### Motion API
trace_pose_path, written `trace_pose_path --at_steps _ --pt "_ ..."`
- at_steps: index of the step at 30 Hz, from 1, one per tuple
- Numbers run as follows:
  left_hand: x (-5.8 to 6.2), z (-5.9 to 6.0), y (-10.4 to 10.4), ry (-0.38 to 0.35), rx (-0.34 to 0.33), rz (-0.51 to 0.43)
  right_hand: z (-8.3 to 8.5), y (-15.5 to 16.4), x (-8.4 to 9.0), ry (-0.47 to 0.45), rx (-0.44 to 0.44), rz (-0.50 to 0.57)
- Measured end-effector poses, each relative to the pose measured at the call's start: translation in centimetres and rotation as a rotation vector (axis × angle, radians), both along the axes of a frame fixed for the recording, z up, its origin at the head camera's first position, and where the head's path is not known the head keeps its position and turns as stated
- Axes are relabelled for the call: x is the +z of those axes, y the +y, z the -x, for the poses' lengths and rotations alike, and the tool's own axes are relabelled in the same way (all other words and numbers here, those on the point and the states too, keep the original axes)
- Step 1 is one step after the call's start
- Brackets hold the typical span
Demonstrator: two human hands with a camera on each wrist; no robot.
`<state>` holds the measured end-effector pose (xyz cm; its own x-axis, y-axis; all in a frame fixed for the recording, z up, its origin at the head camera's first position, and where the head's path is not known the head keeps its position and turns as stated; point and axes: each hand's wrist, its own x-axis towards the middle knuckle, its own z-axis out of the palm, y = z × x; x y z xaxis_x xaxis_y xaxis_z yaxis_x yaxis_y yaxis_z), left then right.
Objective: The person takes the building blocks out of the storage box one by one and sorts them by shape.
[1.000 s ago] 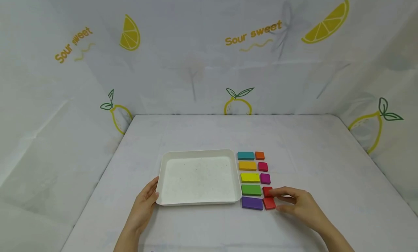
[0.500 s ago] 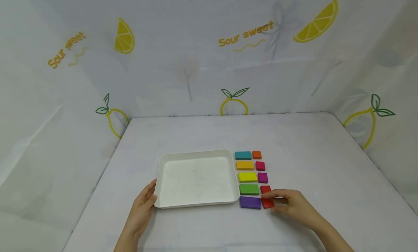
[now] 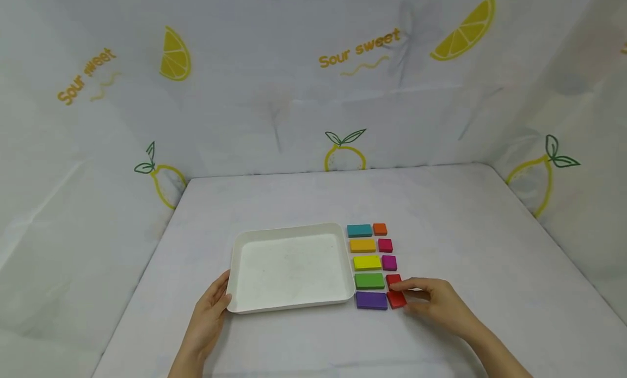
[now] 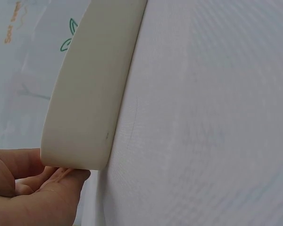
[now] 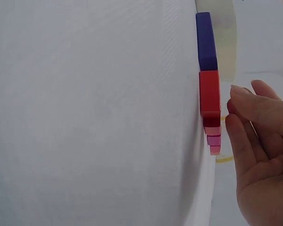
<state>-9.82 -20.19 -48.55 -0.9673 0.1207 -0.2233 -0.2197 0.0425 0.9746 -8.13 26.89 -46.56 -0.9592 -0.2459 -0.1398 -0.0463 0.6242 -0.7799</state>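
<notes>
My left hand [image 3: 208,311] rests at the left end of a shallow white tray [image 3: 293,307], its fingers and thumb touching the outer wall. In the left wrist view, the fingers [image 4: 26,161] meet the corner of the upright wall of the tray. Two small red blocks, a far one [image 3: 392,279] and a near one [image 3: 397,300], lie to the right of the tray. Over them hovers my right hand [image 3: 438,307], its index fingertip covering part of the far red block. In the right wrist view a gap shows between the fingertips and the near red block [image 5: 210,93].
Beside the tray runs a column of longer blocks: teal [image 3: 360,231], orange-yellow [image 3: 362,245], yellow [image 3: 367,263], green [image 3: 369,281] and purple [image 3: 371,300]. Smaller orange [image 3: 380,229], crimson [image 3: 385,245] and magenta [image 3: 389,263] blocks continue the red column. A lemon-printed sheet [image 3: 294,111] hangs behind.
The head view has shifted, so the scene sits a little further left. My right index finger has moved slightly around the red blocks; tray, blocks and left hand keep their arrangement.
</notes>
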Motion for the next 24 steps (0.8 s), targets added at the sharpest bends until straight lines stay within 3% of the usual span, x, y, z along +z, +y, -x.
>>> trace_pose_path --at_steps 7,24 --pt "-0.13 -0.11 -0.37 -0.01 0.015 0.009 0.74 -0.51 -0.45 -0.018 -0.013 -0.002" --pt "-0.31 -0.52 -0.49 0.009 0.03 -0.02 0.56 -0.62 -0.63 -0.017 -0.088 -0.027"
